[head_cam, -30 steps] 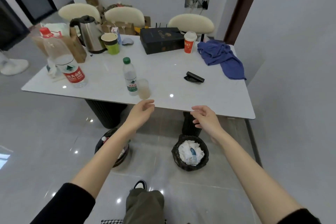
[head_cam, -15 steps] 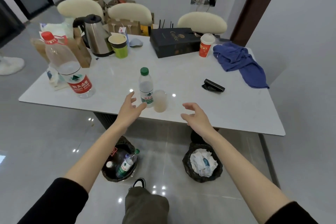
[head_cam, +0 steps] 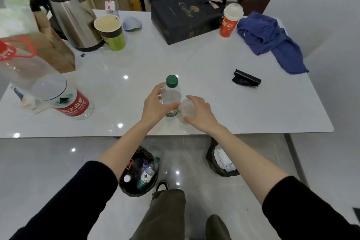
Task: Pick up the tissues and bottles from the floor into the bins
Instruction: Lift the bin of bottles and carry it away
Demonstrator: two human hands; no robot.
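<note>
Head view: left bin (head_cam: 127,191) on floor, holding bottles (head_cam: 146,175); left hand (head_cam: 153,105) curled round green-capped bottle (head_cam: 172,91) upright on table (head_cam: 194,60); right hand (head_cam: 201,113) just beside, fingers wrapped round clear cup (head_cam: 187,106); right bin (head_cam: 209,155) on floor, holding tissues (head_cam: 222,160).

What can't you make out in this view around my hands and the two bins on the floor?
- Head view, small bottle: label mostly covered by the left hand.
- Head view, clear cup: contents unclear, right hand wraps it.
- Head view, left bin: part of rim behind the left forearm.
- Head view, right bin: far side hidden by the table edge.
</note>
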